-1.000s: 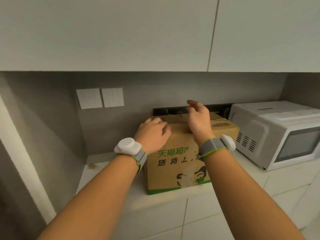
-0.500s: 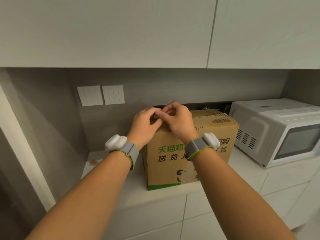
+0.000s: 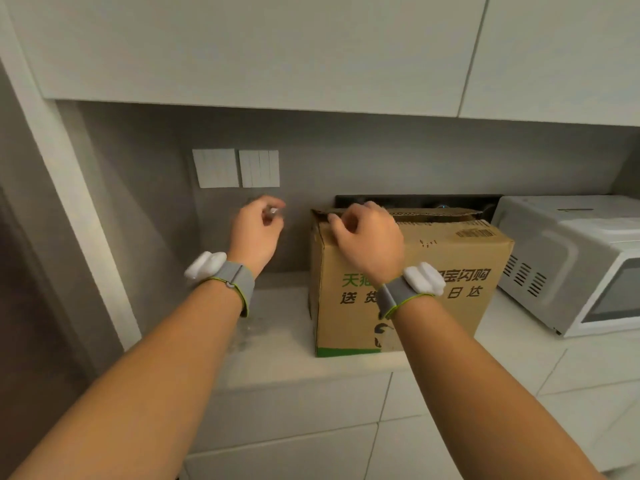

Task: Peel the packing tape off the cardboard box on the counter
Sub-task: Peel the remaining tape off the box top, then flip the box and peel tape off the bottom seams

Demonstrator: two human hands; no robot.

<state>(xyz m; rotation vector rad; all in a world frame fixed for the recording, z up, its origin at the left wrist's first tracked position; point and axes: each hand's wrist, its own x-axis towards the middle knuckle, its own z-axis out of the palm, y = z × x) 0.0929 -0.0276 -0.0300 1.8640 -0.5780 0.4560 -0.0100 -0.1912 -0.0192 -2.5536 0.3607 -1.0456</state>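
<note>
A brown cardboard box (image 3: 446, 271) with green and black print stands on the white counter (image 3: 277, 344). My right hand (image 3: 367, 240) rests with curled fingers on the box's top left corner, where a flap edge is raised. My left hand (image 3: 256, 230) is off to the left of the box, in the air, with its fingertips pinching a small clear piece of packing tape (image 3: 273, 211). Whether the tape still runs to the box is too blurred to tell.
A white microwave (image 3: 581, 261) stands right of the box. Wall switches (image 3: 235, 168) sit on the grey back wall above my left hand. Upper cabinets (image 3: 311, 46) hang overhead. A dark recess (image 3: 415, 200) runs behind the box.
Both hands were together at the box's top left corner. My left hand has since pulled away to the left with tape pinched, and my right hand stayed on the corner.
</note>
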